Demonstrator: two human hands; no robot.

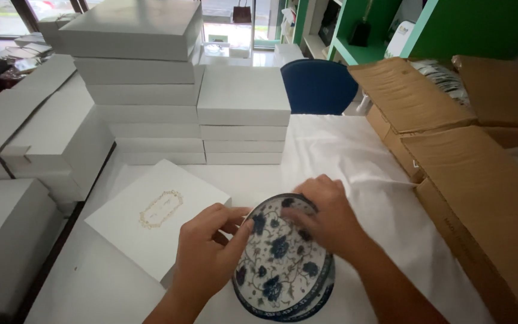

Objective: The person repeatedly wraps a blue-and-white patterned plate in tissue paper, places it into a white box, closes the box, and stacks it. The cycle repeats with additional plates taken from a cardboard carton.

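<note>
Seen from the head camera, looking down at a white desk [91, 282], both hands hold a blue and white flowered plate [283, 264], tilted up on edge on top of more plates just beneath it, near the front of the desk. The left hand [208, 252] closes its fingers on the plate's left rim, and the right hand [325, 219] lies spread over the upper right rim, fingers pressed on the plate's face. Just left of the plate lies a flat white box [154, 219] with a gold emblem; stacks of white boxes [187, 102] stand behind, a blue chair [319, 87] beyond, and open cardboard boxes [451, 156] sit on the right.
</note>
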